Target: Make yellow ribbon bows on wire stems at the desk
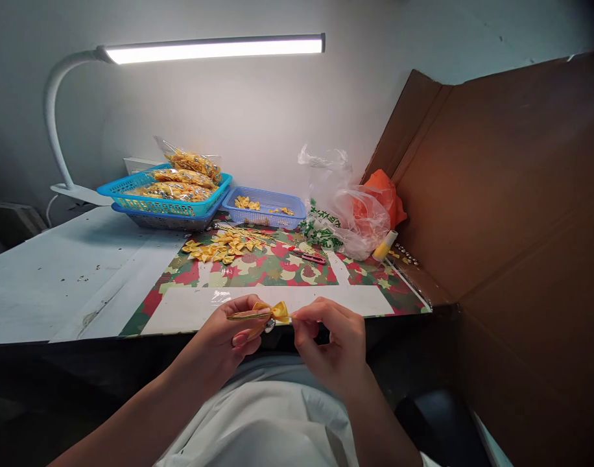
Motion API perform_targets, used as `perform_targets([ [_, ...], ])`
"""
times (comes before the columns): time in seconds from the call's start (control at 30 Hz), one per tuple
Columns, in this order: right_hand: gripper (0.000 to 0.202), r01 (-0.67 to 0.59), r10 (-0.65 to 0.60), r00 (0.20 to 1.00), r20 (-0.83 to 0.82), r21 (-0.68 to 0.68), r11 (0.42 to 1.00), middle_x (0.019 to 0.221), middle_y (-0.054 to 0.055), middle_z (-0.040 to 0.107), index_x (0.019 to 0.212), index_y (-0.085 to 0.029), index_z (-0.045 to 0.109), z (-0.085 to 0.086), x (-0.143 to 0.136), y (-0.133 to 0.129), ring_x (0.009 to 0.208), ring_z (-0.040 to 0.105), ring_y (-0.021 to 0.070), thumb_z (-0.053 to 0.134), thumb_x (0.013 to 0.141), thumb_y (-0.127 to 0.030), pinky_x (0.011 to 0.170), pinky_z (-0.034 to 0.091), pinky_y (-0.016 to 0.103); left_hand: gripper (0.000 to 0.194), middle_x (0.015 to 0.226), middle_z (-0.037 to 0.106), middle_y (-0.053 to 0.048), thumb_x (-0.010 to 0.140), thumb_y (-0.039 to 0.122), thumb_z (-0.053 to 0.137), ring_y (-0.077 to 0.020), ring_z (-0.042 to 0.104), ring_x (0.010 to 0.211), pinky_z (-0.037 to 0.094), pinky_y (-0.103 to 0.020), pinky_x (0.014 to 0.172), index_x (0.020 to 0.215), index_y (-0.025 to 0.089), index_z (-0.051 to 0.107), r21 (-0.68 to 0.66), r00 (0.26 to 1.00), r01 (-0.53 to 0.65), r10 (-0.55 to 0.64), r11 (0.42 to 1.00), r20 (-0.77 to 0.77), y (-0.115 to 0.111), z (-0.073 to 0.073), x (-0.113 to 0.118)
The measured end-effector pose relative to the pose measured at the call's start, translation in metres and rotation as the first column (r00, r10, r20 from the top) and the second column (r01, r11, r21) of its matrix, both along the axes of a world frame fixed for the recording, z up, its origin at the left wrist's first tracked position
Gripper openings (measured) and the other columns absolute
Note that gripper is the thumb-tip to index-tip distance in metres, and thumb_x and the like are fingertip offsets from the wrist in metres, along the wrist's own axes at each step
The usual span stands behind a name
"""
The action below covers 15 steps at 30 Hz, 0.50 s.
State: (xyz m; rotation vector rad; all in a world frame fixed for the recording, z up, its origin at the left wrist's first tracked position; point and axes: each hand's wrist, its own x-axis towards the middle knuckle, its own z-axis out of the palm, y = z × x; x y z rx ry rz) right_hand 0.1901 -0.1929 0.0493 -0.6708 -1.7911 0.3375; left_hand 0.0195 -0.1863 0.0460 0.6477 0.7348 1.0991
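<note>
My left hand (235, 331) is closed on a yellow satin ribbon bow (279, 312), just above the table's front edge. Thin gold strips (246, 316) stick out to the left between the same fingers. Under the bow hangs a small shiny silver ball (270, 325), perhaps a bell. Thumb and forefinger of my right hand (332, 337) are pinched together at the bow's right side; what lies between them is too small to make out. Beyond my hands, a pile of loose yellow bows (224, 247) lies on the camouflage-patterned table cover (277, 269).
Behind the pile stand a blue basket (180, 206) of bagged bows and a lilac basket (277, 219) with a few bows. Pink-handled snips (308, 257), plastic bags (345, 217) and a yellow-white tube (385, 246) lie rightward. A cardboard sheet (511, 181) walls the right; a lamp (214, 50) shines above.
</note>
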Motion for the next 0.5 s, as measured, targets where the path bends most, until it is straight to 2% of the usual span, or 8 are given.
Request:
perform_targets([
  [0.2, 0.017, 0.011, -0.011, 1.0, -0.027, 0.003, 1.0, 0.061, -0.005, 0.05, 0.079, -0.02, 0.058, -0.0019, -0.0033, -0.0014, 0.054, 0.046, 0.0075, 0.055, 0.077, -0.004, 0.052, 0.041, 0.019, 0.027, 0.052, 0.047, 0.006, 0.048, 0.021, 0.083, -0.0004, 0.024, 0.042, 0.025, -0.014, 0.039, 0.057, 0.014, 0.059, -0.034, 0.998, -0.053, 0.052, 0.998, -0.045, -0.0026, 0.0063, 0.0026],
  [0.5, 0.017, 0.055, -0.055, 0.998, -0.038, 0.009, 0.998, 0.06, -0.006, 0.05, 0.079, -0.02, 0.057, -0.0024, -0.0058, -0.0029, 0.052, 0.044, 0.0066, 0.056, 0.076, -0.003, 0.05, 0.04, 0.018, 0.026, 0.05, 0.045, 0.006, 0.046, 0.019, 0.082, -0.0011, 0.025, 0.042, 0.025, -0.015, 0.038, 0.055, 0.015, 0.058, -0.057, 0.996, -0.084, 0.083, 0.995, -0.034, -0.0035, 0.0059, 0.0042],
])
